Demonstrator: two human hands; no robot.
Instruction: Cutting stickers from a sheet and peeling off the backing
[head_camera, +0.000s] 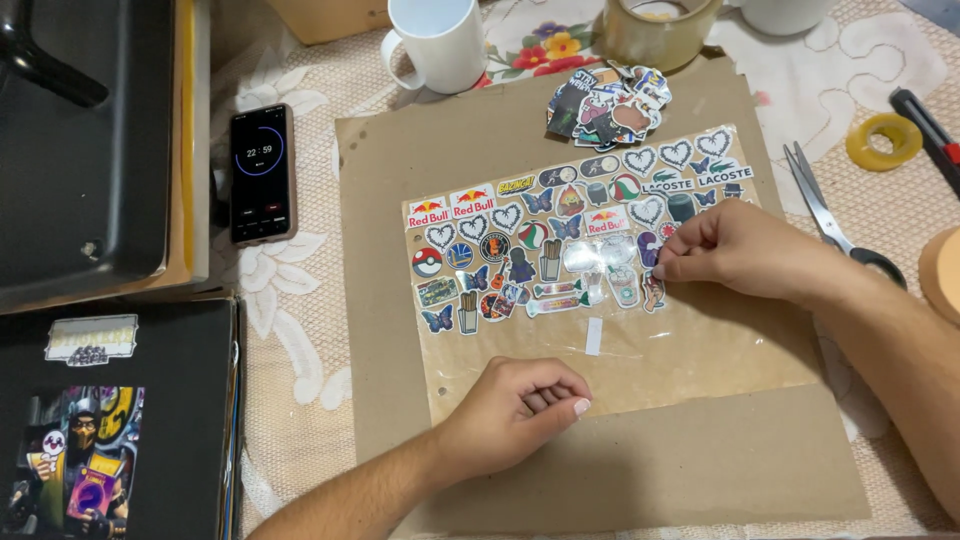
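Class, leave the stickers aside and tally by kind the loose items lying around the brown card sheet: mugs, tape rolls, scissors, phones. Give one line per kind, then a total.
White mugs: 2, one by the phone, one cut off at the top edge
Tape rolls: 2, a wide clear one and a small yellow one
Scissors: 1
Phone: 1
Total: 6

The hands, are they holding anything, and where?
The right hand pinches a small sticker by its top edge on the clear sheet. The left hand is curled on the cardboard, apparently holding nothing.
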